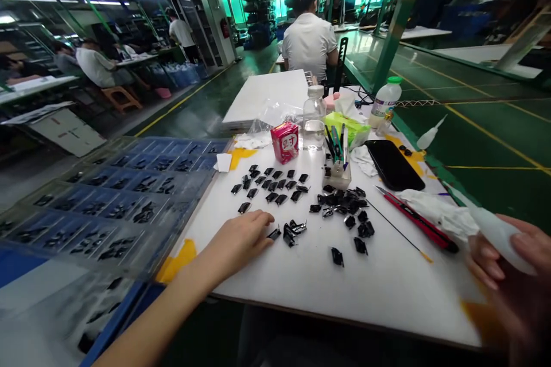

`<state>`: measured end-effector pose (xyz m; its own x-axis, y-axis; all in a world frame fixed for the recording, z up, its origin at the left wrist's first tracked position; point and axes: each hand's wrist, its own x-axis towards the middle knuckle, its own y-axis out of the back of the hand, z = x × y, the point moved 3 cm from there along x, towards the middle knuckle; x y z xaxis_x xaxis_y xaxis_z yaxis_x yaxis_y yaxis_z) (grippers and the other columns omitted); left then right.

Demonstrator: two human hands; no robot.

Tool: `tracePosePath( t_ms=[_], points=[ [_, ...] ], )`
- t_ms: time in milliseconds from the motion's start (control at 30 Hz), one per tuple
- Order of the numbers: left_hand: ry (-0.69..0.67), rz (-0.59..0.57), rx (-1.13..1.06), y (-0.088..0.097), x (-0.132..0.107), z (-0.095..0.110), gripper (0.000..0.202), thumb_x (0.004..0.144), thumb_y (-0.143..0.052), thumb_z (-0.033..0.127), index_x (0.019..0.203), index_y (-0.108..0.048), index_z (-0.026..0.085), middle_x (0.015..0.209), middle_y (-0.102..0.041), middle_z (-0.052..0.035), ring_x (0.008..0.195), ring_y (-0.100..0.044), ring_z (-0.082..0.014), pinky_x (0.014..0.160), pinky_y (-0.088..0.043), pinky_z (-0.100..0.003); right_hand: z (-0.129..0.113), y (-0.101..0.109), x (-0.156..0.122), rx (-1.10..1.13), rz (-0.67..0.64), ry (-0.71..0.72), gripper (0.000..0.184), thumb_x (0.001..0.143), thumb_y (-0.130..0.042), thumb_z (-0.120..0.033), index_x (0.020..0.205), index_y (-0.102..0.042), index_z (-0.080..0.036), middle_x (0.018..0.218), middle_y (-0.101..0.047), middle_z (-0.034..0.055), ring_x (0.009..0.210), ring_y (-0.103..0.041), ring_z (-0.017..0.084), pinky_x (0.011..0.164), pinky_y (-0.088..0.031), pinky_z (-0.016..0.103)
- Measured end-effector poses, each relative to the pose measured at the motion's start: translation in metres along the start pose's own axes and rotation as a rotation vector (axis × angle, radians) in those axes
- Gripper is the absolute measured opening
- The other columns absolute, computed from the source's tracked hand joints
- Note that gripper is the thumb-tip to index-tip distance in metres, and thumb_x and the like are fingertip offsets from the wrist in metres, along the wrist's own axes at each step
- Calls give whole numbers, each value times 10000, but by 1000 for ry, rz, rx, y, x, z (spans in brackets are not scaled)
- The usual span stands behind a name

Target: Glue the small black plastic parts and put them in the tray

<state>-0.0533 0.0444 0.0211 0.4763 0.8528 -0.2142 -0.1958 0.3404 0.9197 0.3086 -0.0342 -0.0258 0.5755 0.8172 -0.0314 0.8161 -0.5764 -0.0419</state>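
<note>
- The right hand is closed around a translucent white squeeze bottle with a long pointed tip, held above the table's right side.
- The left hand rests low over the white tabletop, fingers bent, fingertips at a small glossy black part; whether they grip it, I cannot tell.
- Just right of those fingertips lies a small cluster of similar black parts.
- Further right are a thin black rod with a yellow end and a red-and-black utility knife.
- To the left, clear plastic compartment trays hold dark pieces.
- Beyond the left hand, more black parts sit spaced out; a loose heap lies to their right.
- Behind are a black phone and a red cardboard box.
- Farther off, a person in a white shirt sits facing away.
</note>
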Motion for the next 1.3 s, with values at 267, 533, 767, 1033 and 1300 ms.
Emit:
tracePosePath(
  t_ms=[267,533,767,1033,1300],
  points=[
    [-78,35,-269,0,13,3,202,843,-492,141,972,-643,175,893,-700,-62,825,-649,-226,738,-490,-335,-47,-60,-1,-4,-136,-12,223,682,-734,-456,869,-675,-351,752,-574,36,529,-468,176,413,-368,345],
    [-236,171,-602,27,58,36,125,882,-558,234,902,-660,165,793,-708,-35,714,-673,-171,658,-523,-270,-58,-162,15,-176,-735,102,285,789,-685,-456,900,-562,-223,667,-482,-51,467,-399,73,395,-318,210],
    [-270,177,-879,-9,63,29,161,875,-610,258,999,-594,155,835,-703,-37,746,-676,-151,683,-542,-243,-18,-174,1,-247,-821,18,303,824,-659,-461,789,-519,-194,615,-425,-66,483,-368,56,428,-287,196],
    [-227,220,-1103,-6,56,30,162,803,-715,217,943,-667,152,847,-706,-33,736,-649,-136,714,-531,-237,-21,-158,-6,14,-748,-59,261,885,-614,-414,983,-401,-299,904,-491,-45,542,-372,50,433,-276,176],
    [18,-154,-1313,-29,56,39,91,781,-691,179,852,-636,166,639,-644,26,608,-633,-112,603,-478,-219,-39,-133,-16,-233,-536,408,163,912,-590,-238,1035,-513,-311,974,-643,15,545,-517,90,461,-450,224]
  ],
)
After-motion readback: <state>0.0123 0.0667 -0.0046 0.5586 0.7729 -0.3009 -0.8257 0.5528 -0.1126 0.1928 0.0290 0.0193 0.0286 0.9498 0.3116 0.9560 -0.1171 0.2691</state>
